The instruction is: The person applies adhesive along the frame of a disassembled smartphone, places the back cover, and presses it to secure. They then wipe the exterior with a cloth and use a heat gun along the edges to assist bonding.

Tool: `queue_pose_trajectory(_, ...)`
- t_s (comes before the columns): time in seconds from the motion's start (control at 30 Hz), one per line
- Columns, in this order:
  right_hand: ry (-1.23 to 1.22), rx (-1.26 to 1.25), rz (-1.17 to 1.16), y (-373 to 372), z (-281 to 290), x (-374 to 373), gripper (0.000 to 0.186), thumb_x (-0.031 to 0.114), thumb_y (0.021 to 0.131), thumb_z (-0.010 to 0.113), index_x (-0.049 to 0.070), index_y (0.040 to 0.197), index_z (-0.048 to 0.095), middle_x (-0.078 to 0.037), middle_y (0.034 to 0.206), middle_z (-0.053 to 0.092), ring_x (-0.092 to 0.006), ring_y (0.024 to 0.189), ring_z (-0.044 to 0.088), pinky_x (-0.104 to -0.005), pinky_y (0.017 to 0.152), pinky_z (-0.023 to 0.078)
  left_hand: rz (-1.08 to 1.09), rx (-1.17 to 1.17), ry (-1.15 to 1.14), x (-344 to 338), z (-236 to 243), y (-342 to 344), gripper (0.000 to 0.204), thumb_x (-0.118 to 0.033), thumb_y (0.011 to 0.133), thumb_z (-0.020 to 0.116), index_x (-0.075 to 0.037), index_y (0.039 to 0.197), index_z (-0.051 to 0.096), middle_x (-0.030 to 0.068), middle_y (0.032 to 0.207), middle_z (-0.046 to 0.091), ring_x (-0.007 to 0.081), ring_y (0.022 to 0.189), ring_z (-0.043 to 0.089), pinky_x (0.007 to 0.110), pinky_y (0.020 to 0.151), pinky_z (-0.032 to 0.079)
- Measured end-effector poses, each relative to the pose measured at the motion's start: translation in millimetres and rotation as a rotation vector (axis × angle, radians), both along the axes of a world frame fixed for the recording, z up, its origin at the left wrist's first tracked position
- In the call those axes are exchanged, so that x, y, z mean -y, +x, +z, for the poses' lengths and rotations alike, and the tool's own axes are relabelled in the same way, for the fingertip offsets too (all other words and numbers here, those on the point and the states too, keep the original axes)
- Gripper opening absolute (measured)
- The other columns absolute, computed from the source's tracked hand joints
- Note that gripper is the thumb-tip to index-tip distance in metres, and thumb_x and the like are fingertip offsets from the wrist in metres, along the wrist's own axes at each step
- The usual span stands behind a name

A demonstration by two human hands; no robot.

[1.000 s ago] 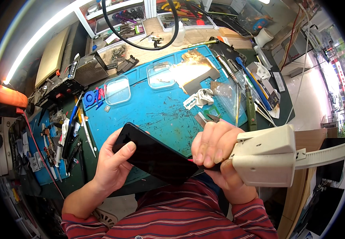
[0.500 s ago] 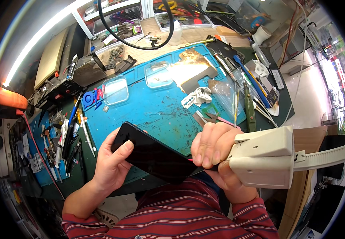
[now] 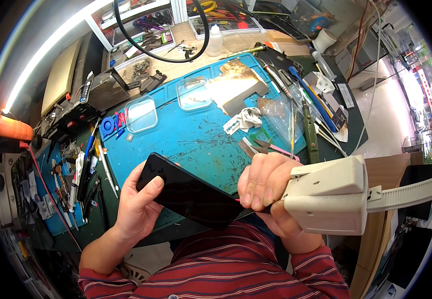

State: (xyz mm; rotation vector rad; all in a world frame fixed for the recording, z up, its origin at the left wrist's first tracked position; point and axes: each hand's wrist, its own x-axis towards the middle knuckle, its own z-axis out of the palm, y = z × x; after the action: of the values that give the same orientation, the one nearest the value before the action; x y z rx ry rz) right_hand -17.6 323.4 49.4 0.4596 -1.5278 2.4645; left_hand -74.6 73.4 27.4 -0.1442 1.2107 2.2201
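My left hand (image 3: 140,204) is closed around a black smartphone (image 3: 188,192), its thumb flat on the dark glass. The phone is tilted above the front edge of the blue work mat (image 3: 196,137), with its lower right end toward my right hand (image 3: 267,187). The fingers of that hand are pinched together close to the phone's edge. A thin red bit (image 3: 237,200) shows between the fingertips and the phone; the rest of what I hold is mostly hidden. A beige plastic box (image 3: 328,199) on a ribbed arm covers part of my right hand.
Two clear plastic trays (image 3: 141,114) lie on the mat, with a shiny metal plate (image 3: 241,84) nearby. Pink-handled tweezers (image 3: 276,148), a crumpled tissue (image 3: 250,118) and a green pen-like tool (image 3: 310,132) lie to the right. Several hand tools (image 3: 94,149) crowd the left.
The bench has shifted slightly left and up in the picture. Both hands keep their hold, and the phone stays at nearly the same tilt.
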Motion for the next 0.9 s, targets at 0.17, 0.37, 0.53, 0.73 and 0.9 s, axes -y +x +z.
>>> queue_pose_trajectory(0.17, -0.032, 0.042, -0.038, 1.5, 7.8, 4.9, 0.026, 0.031, 0.088, 0.074, 0.013, 0.084, 0.054, -0.001, 0.08, 0.053, -0.0136, 0.075, 0.054, -0.0284, 0.065, 0.048, 0.02, 0.01, 0.011, -1.1, 0.4, -0.1, 0.043, -0.008, 0.095, 0.062, -0.001, 0.135, 0.046, 0.0171, 0.126, 0.061, 0.0265, 0.114, 0.063, 0.043, 0.098, 0.053)
queue_pose_trajectory(0.37, -0.051, 0.048, -0.052, 3.3, 6.1, 5.4, 0.027, 0.031, 0.088, 0.074, 0.013, 0.083, 0.054, -0.001, 0.079, 0.053, -0.0137, 0.075, 0.054, -0.0285, 0.065, 0.049, 0.022, 0.005, 0.011, -2.1, 1.7, -0.2, 0.045, -0.008, 0.095, 0.062, 0.0, 0.136, 0.045, 0.0172, 0.125, 0.061, 0.0263, 0.113, 0.063, 0.042, 0.097, 0.054)
queue_pose_trajectory(0.53, -0.054, 0.058, -0.043, 4.2, 8.4, 4.5, 0.027, 0.03, 0.088, 0.075, 0.012, 0.083, 0.054, -0.001, 0.079, 0.053, -0.0137, 0.075, 0.053, -0.0286, 0.066, 0.049, 0.022, 0.004, 0.007, -2.0, 1.5, -0.1, 0.045, -0.009, 0.095, 0.062, 0.0, 0.136, 0.045, 0.0166, 0.125, 0.061, 0.0259, 0.113, 0.063, 0.042, 0.096, 0.055)
queue_pose_trajectory(0.73, -0.035, 0.059, -0.049, 4.7, 9.0, 3.3, 0.027, 0.03, 0.088, 0.075, 0.012, 0.083, 0.054, -0.001, 0.079, 0.053, -0.0136, 0.074, 0.053, -0.0284, 0.066, 0.049, 0.024, 0.001, 0.009, -1.8, 1.2, 0.2, 0.045, -0.008, 0.095, 0.062, 0.0, 0.136, 0.045, 0.0164, 0.125, 0.06, 0.0259, 0.114, 0.063, 0.042, 0.096, 0.055)
queue_pose_trajectory(0.9, -0.046, 0.037, -0.06, 4.8, 7.6, 4.0, 0.027, 0.03, 0.088, 0.074, 0.012, 0.083, 0.054, -0.001, 0.08, 0.053, -0.0134, 0.074, 0.053, -0.0283, 0.066, 0.049, 0.024, 0.004, 0.014, -2.2, 1.3, 0.1, 0.043, -0.007, 0.096, 0.061, 0.0, 0.135, 0.045, 0.0168, 0.125, 0.06, 0.0261, 0.113, 0.063, 0.042, 0.096, 0.054)
